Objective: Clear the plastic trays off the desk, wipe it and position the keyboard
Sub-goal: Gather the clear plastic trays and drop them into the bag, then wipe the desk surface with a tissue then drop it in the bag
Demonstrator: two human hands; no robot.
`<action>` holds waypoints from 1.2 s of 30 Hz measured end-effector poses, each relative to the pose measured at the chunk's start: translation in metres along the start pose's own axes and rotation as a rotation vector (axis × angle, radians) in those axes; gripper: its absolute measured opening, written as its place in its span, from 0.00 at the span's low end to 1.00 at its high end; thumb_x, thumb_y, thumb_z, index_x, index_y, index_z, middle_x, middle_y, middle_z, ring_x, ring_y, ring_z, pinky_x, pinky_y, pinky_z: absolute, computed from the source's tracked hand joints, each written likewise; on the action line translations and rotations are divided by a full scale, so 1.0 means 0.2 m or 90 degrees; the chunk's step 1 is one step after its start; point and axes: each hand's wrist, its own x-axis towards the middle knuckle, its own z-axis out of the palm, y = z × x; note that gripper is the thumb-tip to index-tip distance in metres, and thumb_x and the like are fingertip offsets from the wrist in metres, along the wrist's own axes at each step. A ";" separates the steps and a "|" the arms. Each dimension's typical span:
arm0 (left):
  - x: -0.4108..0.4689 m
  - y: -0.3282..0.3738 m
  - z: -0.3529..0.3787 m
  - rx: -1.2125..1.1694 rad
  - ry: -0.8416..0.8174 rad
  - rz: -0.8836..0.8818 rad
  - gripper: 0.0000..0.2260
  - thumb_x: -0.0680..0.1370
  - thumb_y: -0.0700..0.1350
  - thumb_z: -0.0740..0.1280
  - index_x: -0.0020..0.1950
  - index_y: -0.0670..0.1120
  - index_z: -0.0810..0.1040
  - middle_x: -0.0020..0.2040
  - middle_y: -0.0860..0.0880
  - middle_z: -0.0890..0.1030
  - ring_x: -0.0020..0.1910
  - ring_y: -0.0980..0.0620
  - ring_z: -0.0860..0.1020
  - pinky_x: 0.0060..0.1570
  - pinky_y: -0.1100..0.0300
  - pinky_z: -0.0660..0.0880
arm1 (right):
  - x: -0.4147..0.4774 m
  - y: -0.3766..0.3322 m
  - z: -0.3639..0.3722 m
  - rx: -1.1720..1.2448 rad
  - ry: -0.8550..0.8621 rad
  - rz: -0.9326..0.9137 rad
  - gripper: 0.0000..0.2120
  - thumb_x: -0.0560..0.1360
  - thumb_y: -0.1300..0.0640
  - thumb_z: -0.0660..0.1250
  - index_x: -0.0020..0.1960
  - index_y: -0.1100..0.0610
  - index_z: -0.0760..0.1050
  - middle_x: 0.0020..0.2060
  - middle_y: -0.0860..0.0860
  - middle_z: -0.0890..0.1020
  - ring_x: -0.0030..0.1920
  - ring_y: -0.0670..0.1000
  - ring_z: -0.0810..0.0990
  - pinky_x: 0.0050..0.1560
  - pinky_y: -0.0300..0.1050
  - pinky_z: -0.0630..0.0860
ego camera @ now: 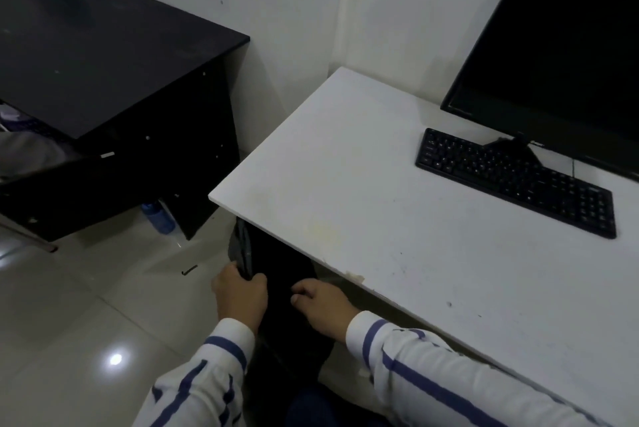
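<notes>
**Down beside the desk, trays going under**

Head view only. Low at the near-left corner of the white desk point(397, 219): left hand point(242, 298) clenched on the upper edge of dark, thin plastic trays point(243, 254) standing on edge just under the desk's left edge. Right hand point(321, 302) loosely curled beside them, fingers bent, apparently gripping nothing, though hard to tell in the shadow. Likely light and stiff, a little flexible, slick-edged; best pinched along the top rim with both hands. Desktop bare of trays, smudged and yellow-stained toward the front edge, not yet wiped by the look of it. Keyboard point(515, 181) lying skewed near the right back, touching the foot of the monitor point(553, 57).

Hidden or unclear: tray count, lower ends lost in darkness under the desk; no cloth in sight; monitor cut off at the right edge.
</notes>
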 end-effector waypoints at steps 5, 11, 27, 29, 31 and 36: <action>-0.07 0.19 0.10 0.060 -0.063 0.106 0.22 0.75 0.41 0.64 0.69 0.44 0.68 0.69 0.41 0.67 0.65 0.41 0.69 0.65 0.50 0.68 | -0.08 -0.04 -0.17 0.089 0.143 -0.043 0.14 0.79 0.53 0.59 0.63 0.51 0.73 0.60 0.49 0.77 0.61 0.50 0.74 0.64 0.44 0.69; -0.23 0.49 0.30 0.042 -0.187 0.221 0.16 0.76 0.39 0.63 0.64 0.44 0.72 0.63 0.45 0.69 0.57 0.47 0.72 0.59 0.58 0.68 | -0.22 0.01 -0.42 0.148 0.284 -0.081 0.14 0.80 0.54 0.57 0.64 0.50 0.72 0.62 0.47 0.76 0.60 0.47 0.74 0.61 0.37 0.69; -0.86 0.83 1.15 0.277 -0.566 0.434 0.10 0.78 0.43 0.62 0.59 0.48 0.74 0.55 0.51 0.75 0.50 0.54 0.74 0.47 0.65 0.68 | -0.81 0.78 -0.97 0.367 0.608 0.069 0.09 0.79 0.55 0.58 0.53 0.45 0.75 0.53 0.43 0.78 0.55 0.45 0.76 0.61 0.48 0.75; -0.94 0.87 1.28 0.289 -0.594 0.428 0.09 0.78 0.44 0.61 0.58 0.49 0.73 0.55 0.50 0.75 0.49 0.54 0.74 0.47 0.64 0.69 | -0.86 0.90 -1.06 0.399 0.635 0.099 0.09 0.79 0.55 0.58 0.53 0.46 0.76 0.53 0.44 0.79 0.55 0.46 0.76 0.61 0.48 0.75; -1.02 0.90 1.43 0.301 -0.615 0.414 0.08 0.78 0.44 0.61 0.57 0.49 0.72 0.53 0.51 0.75 0.45 0.57 0.74 0.43 0.65 0.70 | -0.90 1.04 -1.16 0.421 0.659 0.118 0.09 0.79 0.56 0.59 0.54 0.48 0.76 0.53 0.45 0.79 0.55 0.47 0.77 0.62 0.49 0.75; -1.21 0.99 1.83 0.331 -0.650 0.373 0.11 0.77 0.43 0.62 0.60 0.47 0.72 0.50 0.51 0.75 0.44 0.55 0.74 0.38 0.67 0.69 | -0.92 1.37 -1.42 0.442 0.674 0.172 0.08 0.79 0.55 0.59 0.54 0.47 0.75 0.55 0.47 0.78 0.56 0.50 0.76 0.63 0.51 0.74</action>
